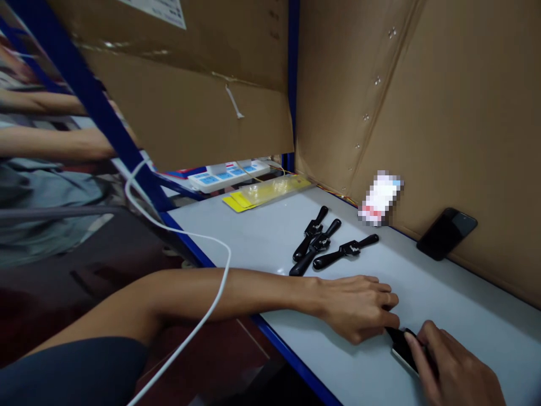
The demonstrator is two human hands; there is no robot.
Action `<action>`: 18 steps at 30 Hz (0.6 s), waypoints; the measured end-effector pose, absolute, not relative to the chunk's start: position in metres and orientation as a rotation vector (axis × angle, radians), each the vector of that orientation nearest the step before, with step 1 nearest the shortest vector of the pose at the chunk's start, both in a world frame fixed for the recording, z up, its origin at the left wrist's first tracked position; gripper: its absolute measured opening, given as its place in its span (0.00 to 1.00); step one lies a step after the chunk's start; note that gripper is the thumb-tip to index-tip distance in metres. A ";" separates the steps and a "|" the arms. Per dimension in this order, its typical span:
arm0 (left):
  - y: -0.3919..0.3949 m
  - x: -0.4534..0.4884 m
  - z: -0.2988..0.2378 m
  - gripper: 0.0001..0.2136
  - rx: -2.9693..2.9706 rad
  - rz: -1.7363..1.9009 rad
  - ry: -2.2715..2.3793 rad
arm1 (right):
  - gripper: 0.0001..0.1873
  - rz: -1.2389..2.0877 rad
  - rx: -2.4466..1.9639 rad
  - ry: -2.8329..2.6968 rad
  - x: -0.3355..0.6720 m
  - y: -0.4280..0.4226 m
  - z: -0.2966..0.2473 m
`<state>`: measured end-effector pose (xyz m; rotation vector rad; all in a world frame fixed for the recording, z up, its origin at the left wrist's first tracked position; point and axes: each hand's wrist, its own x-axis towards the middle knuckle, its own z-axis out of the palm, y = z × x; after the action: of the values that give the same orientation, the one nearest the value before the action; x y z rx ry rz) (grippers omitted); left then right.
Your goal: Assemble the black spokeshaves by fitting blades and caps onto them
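At the lower right, my left hand [363, 307] is closed, its fingers curled around one end of a black tool [403, 345] that looks like a spokeshave. My right hand [456, 366] grips the same tool's other side between thumb and fingers. A pale strip shows along the near edge of the held piece; much of it is hidden by my fingers. Beyond my left wrist, black spokeshaves lie on the white tabletop: one [313, 231] at the back, another [321, 243] touching it, and a third [349, 249] to their right.
Yellow cards in clear plastic [270, 192] lie near the back, beside a white power strip [228, 176]. A lit phone [381, 198] and a dark phone [447, 234] lean against the cardboard wall [456, 113]. A white cable [224, 270] crosses my forearm. Another person's arms [54, 141] show at left.
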<state>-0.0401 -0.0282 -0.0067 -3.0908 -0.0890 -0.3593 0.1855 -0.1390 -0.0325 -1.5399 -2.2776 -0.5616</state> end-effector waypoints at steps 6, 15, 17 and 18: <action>-0.018 -0.046 -0.005 0.12 -3.099 -0.387 -0.184 | 0.20 -0.187 -1.601 -2.250 0.203 -0.130 -0.004; 0.017 -0.060 0.006 0.14 -2.773 -0.342 -1.243 | 0.13 -0.084 -1.572 -2.412 0.213 -0.135 -0.001; 0.020 -0.063 0.005 0.14 -2.767 -0.282 -1.316 | 0.09 -0.064 -1.510 -2.511 0.211 -0.139 -0.004; 0.020 -0.063 0.005 0.13 -2.788 -0.258 -1.315 | 0.08 -0.081 -1.491 -2.537 0.210 -0.140 -0.005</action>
<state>-0.0634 0.0199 0.0046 -2.7881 -1.3151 -0.2585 0.2104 -0.1402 -0.0055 -1.4906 -2.5374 -0.0812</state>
